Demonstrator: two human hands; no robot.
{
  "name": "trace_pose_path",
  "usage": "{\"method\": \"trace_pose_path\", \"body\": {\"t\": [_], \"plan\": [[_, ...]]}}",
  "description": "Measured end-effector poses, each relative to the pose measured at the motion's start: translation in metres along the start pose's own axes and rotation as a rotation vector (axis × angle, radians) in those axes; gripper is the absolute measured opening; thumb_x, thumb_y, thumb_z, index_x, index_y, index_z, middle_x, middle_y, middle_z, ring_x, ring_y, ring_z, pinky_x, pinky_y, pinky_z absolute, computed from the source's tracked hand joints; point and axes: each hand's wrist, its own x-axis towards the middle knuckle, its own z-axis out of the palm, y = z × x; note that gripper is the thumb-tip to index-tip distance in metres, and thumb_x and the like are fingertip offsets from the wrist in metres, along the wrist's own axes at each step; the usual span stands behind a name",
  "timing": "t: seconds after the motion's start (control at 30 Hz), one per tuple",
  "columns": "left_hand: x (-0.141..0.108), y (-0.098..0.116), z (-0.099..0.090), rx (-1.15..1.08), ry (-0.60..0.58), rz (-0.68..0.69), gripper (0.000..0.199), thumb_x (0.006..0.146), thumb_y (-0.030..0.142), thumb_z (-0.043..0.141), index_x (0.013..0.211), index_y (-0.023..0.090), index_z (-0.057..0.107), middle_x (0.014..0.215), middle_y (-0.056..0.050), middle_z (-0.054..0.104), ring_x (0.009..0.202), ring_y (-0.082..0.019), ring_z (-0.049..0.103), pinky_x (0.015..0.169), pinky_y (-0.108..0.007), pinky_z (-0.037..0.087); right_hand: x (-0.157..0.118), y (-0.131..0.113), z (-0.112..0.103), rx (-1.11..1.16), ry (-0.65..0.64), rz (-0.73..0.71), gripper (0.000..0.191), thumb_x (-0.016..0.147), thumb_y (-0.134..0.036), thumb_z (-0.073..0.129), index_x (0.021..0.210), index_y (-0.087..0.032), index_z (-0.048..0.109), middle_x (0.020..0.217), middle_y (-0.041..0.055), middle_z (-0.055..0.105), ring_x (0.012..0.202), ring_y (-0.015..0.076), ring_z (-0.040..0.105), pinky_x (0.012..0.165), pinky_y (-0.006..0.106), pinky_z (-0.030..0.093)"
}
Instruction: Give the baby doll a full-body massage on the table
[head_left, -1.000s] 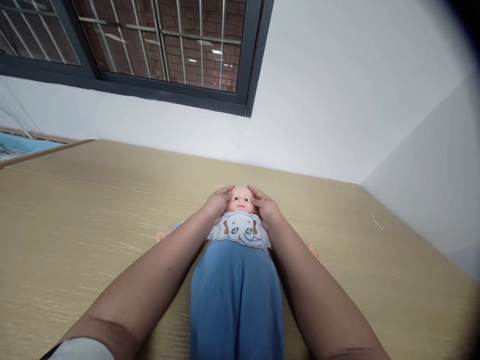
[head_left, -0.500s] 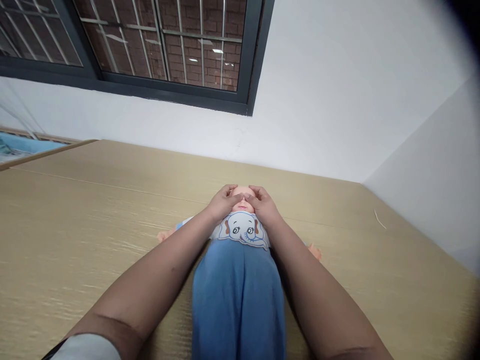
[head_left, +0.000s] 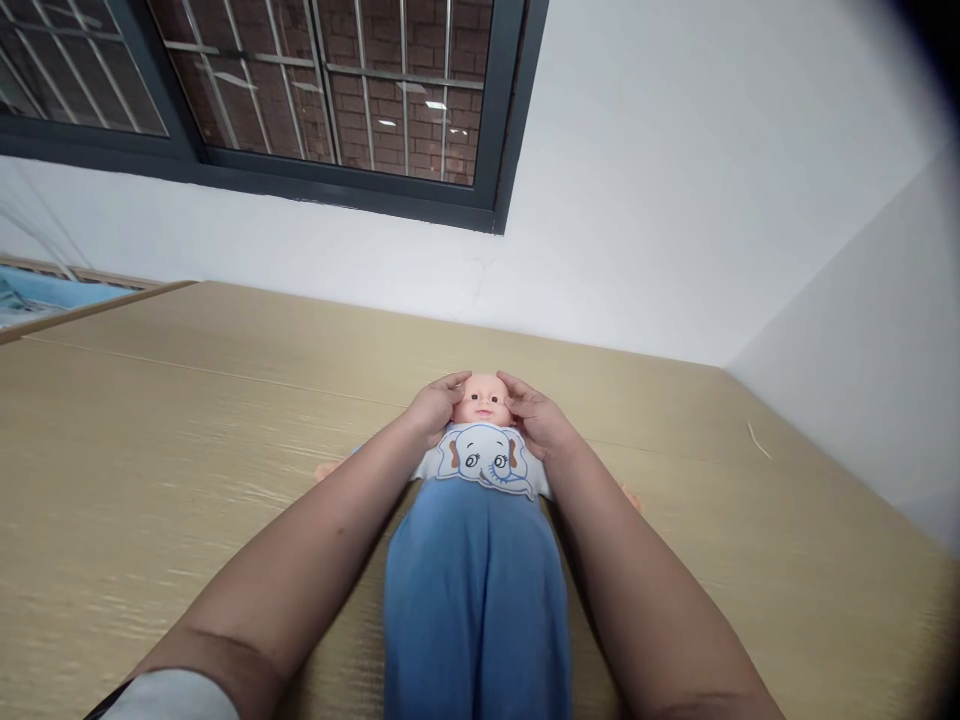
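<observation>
A baby doll [head_left: 484, 402] lies on its back on the wooden table [head_left: 187, 430], its head toward the wall. It wears a white top with an elephant bib [head_left: 486, 460] and blue trousers [head_left: 478, 600]. My left hand [head_left: 441, 408] rests against the left side of the doll's head, fingers along the temple. On the opposite side, my right hand [head_left: 536, 412] touches the head in the same way. Between them the doll's eyes and mouth show. The doll's own hands peek out beyond my forearms.
Behind the table rises a white wall [head_left: 637, 200] with a dark-framed, barred window [head_left: 337, 185]. A thin pale strip [head_left: 758, 440] lies on the table at the right. Something light blue [head_left: 67, 292] is beyond the table's left edge.
Both thumbs have moved outward from the doll's eyes to the sides of its head, uncovering the eyes. My hands have spread slightly apart.
</observation>
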Motion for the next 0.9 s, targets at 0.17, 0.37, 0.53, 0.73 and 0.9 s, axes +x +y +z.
{"method": "trace_pose_path", "body": {"t": [0.17, 0.37, 0.53, 0.73, 0.9], "plan": [[-0.002, 0.000, 0.002, -0.007, -0.001, 0.010, 0.045, 0.083, 0.014, 0.065, 0.128, 0.014, 0.060, 0.122, -0.016, 0.068, 0.101, -0.026, 0.070, 0.091, -0.040, 0.057, 0.003, 0.004, 0.000, -0.079, 0.001, -0.045, 0.058, 0.070, -0.027, 0.073, 0.127, -0.025, 0.062, 0.136, 0.0062, 0.062, 0.119, 0.0262, 0.062, 0.102, 0.043, 0.051], [-0.007, 0.000, 0.006, 0.175, -0.043, 0.137, 0.057, 0.077, 0.025, 0.079, 0.129, 0.015, 0.058, 0.124, -0.014, 0.066, 0.102, -0.023, 0.068, 0.093, -0.036, 0.054, 0.008, 0.011, 0.003, -0.308, 0.091, -0.200, 0.061, 0.072, -0.041, 0.080, 0.127, -0.026, 0.060, 0.125, 0.0060, 0.065, 0.116, 0.0257, 0.061, 0.102, 0.042, 0.050], [-0.008, 0.000, 0.007, 0.251, -0.021, 0.161, 0.055, 0.078, 0.027, 0.079, 0.128, 0.017, 0.059, 0.123, -0.014, 0.066, 0.102, -0.023, 0.068, 0.091, -0.035, 0.055, 0.010, 0.012, 0.002, -0.324, 0.130, -0.213, 0.058, 0.070, -0.041, 0.081, 0.123, -0.025, 0.063, 0.122, 0.0058, 0.067, 0.112, 0.0248, 0.062, 0.099, 0.041, 0.051], [-0.008, 0.002, 0.007, 0.179, 0.008, 0.102, 0.042, 0.086, 0.020, 0.067, 0.128, 0.015, 0.060, 0.121, -0.014, 0.068, 0.103, -0.022, 0.068, 0.092, -0.035, 0.055, 0.010, 0.011, 0.005, -0.220, 0.115, -0.135, 0.051, 0.077, -0.036, 0.072, 0.126, -0.023, 0.062, 0.124, 0.0077, 0.067, 0.108, 0.0243, 0.066, 0.097, 0.041, 0.053], [-0.006, 0.003, 0.005, 0.089, -0.005, 0.018, 0.043, 0.088, 0.015, 0.060, 0.131, 0.014, 0.059, 0.124, -0.017, 0.067, 0.103, -0.025, 0.069, 0.091, -0.038, 0.056, 0.003, 0.002, 0.002, -0.130, 0.037, -0.009, 0.059, 0.081, -0.025, 0.063, 0.140, -0.023, 0.054, 0.137, 0.0083, 0.062, 0.113, 0.0229, 0.065, 0.098, 0.039, 0.054]]}}
